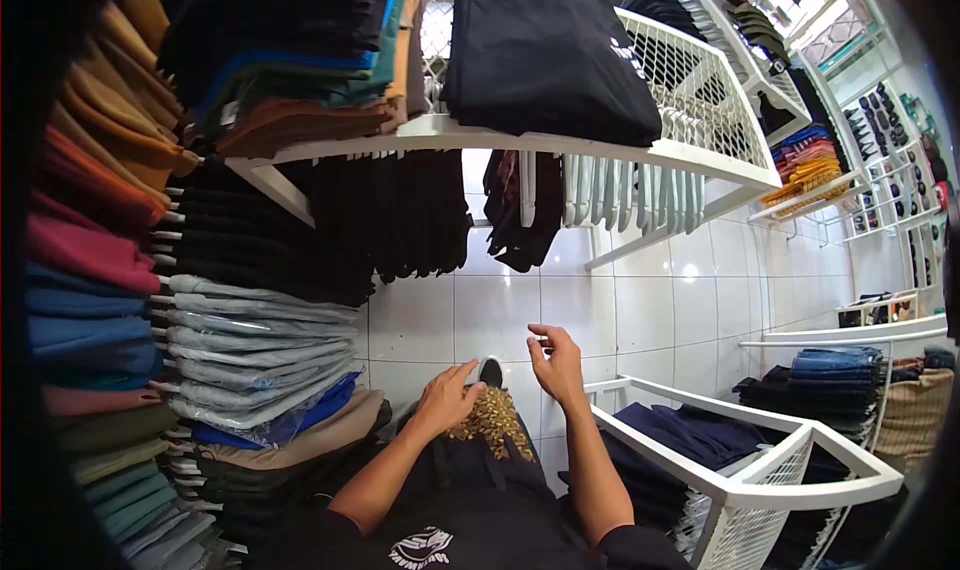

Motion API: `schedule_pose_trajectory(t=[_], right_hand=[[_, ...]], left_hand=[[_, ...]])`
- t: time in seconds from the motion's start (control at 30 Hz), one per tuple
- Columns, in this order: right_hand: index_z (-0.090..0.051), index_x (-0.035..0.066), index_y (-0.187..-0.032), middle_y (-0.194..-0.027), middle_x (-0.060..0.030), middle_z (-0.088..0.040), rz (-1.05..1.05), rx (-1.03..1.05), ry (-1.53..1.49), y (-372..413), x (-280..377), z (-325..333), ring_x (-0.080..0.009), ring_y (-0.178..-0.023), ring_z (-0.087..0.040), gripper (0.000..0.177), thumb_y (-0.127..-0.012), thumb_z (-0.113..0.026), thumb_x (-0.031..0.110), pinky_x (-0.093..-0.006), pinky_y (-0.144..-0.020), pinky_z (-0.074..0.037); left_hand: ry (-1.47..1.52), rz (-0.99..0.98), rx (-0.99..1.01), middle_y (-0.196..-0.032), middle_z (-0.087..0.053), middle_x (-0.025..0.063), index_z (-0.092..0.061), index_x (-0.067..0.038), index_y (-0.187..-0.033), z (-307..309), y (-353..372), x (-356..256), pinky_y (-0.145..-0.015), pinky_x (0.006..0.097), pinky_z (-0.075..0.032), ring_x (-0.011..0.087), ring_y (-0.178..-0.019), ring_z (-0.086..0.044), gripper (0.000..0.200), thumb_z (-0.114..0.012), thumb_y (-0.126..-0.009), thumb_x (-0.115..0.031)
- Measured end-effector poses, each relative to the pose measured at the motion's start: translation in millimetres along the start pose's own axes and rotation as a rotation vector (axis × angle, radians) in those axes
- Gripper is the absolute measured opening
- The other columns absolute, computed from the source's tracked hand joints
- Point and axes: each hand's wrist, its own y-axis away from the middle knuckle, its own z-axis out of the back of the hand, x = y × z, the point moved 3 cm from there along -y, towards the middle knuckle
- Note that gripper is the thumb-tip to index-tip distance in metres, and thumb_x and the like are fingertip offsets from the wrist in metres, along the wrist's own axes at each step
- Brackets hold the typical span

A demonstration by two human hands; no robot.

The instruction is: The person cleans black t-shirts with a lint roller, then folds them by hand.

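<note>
My left hand (447,400) is held low in front of my body, its fingers loosely stretched out and nothing in it. My right hand (557,363) is raised to the right of it, fingers slightly bent, thumb apart, also without anything in it. Both hands hover above the tiled floor and my patterned trousers (495,425), touching no garment. Ahead of them, a pile of folded black garments (540,55) lies on a white metal rack (560,142). Nearest to my left hand on the left are grey garments in clear plastic (260,345).
Coloured garments (95,320) hang along the left side. White hangers (635,192) and dark clothes (415,215) hang under the front rack. At lower right, a white metal stand (780,490) holds dark folded clothes (680,435). Jeans (825,365) are stacked behind it.
</note>
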Motion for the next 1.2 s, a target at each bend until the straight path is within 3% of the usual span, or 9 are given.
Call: schedule_pose_trajectory(t=[0.1,0.17,0.37,0.5,0.63,0.7,0.83,0.93,1.2], right_hand=[[-0.073,0.003,-0.117,-0.105,-0.0105,-0.076,-0.063,-0.071,-0.144,-37.3,-19.3,-4.9,-0.0172,-0.085,-0.070,0.023,-0.097,-0.069,0.013,-0.0313,-0.076,-0.056],[-0.072,0.003,-0.117,-0.105,-0.0144,-0.074,-0.014,-0.123,-0.182,-67.4,-20.8,-4.9,-0.0234,-0.086,-0.073,0.023,-0.097,-0.066,0.011,-0.0338,-0.076,-0.057],[-0.071,0.003,-0.119,-0.106,-0.0140,-0.072,0.169,-0.282,-0.184,-162.8,-10.3,3.0,-0.0238,-0.088,-0.071,0.025,-0.095,-0.064,0.009,-0.0349,-0.075,-0.057],[-0.069,0.004,-0.125,-0.112,-0.0150,-0.067,0.173,-0.368,-0.017,-203.3,-15.9,3.2,-0.0279,-0.091,-0.070,0.034,-0.094,-0.061,0.012,-0.0389,-0.080,-0.056],[-0.068,0.001,-0.128,-0.117,-0.0167,-0.068,0.119,-0.363,0.148,-206.4,-16.4,0.7,-0.0284,-0.094,-0.071,0.040,-0.092,-0.062,0.018,-0.0414,-0.088,-0.054],[-0.069,0.001,-0.127,-0.115,-0.0163,-0.069,0.116,-0.393,0.193,-208.8,-19.5,-0.5,-0.0286,-0.095,-0.071,0.040,-0.092,-0.062,0.020,-0.0416,-0.088,-0.054],[-0.071,0.007,-0.123,-0.113,-0.0165,-0.070,0.094,-0.383,0.268,-215.3,-24.9,1.0,-0.0367,-0.102,-0.069,0.035,-0.094,-0.062,0.024,-0.0470,-0.089,-0.054],[-0.072,0.004,-0.115,-0.110,-0.0166,-0.072,0.066,-0.367,0.193,-221.8,-20.8,2.1,-0.0384,-0.105,-0.068,0.031,-0.096,-0.062,0.026,-0.0467,-0.091,-0.053],[-0.063,-0.003,-0.124,-0.116,-0.0235,-0.072,-0.049,-0.189,-0.145,-242.7,-27.4,-14.8,-0.0426,-0.110,-0.067,0.043,-0.101,-0.060,0.033,-0.0472,-0.094,-0.052]], left_hand=[[-0.023,-0.026,0.027,-0.128,-0.067,0.0246,-0.058,-0.001,-0.139,-9.7,-22.6,5.2,-0.101,0.0467,-0.051,0.0423,-0.118,-0.064,0.049,-0.065,-0.099,-0.028],[-0.068,-0.136,-0.031,-0.126,-0.067,0.0240,-0.058,-0.001,-0.138,-11.9,-51.7,-1.7,-0.099,0.0466,-0.052,0.0422,-0.116,-0.065,0.048,-0.065,-0.098,-0.027],[-0.059,-0.271,-0.201,-0.134,-0.060,0.0241,-0.058,-0.004,-0.140,14.5,-152.2,-73.8,-0.102,0.0489,-0.050,0.0442,-0.123,-0.059,0.046,-0.065,-0.098,-0.020],[-0.260,-0.469,-0.447,-0.151,-0.044,0.0269,-0.059,-0.008,-0.142,16.3,-221.9,-99.5,-0.114,0.0490,-0.040,0.0447,-0.139,-0.044,0.045,-0.059,-0.097,-0.013],[-0.505,-0.558,-0.523,-0.158,-0.036,0.0258,-0.059,-0.010,-0.142,9.0,-263.1,-97.1,-0.120,0.0518,-0.032,0.0443,-0.148,-0.035,0.046,-0.058,-0.096,-0.012],[-0.521,-0.543,-0.473,-0.163,-0.028,0.0276,-0.060,-0.007,-0.141,6.2,-271.1,-89.9,-0.120,0.0600,-0.028,0.0450,-0.154,-0.022,0.053,-0.058,-0.088,-0.007],[-0.467,-0.473,-0.484,-0.163,-0.027,0.0302,-0.055,-0.008,-0.146,10.9,-267.8,-80.1,-0.119,0.0607,-0.029,0.0455,-0.153,-0.025,0.053,-0.061,-0.094,-0.015],[-0.418,-0.438,-0.445,-0.163,-0.027,0.0312,-0.053,-0.011,-0.148,17.3,-267.5,-78.1,-0.119,0.0563,-0.032,0.0474,-0.149,-0.033,0.054,-0.062,-0.095,-0.016],[-0.282,-0.406,-0.324,-0.161,-0.031,0.0320,-0.054,-0.014,-0.148,21.5,-271.3,-77.6,-0.111,0.0494,-0.045,0.0483,-0.133,-0.053,0.052,-0.060,-0.096,-0.011]])
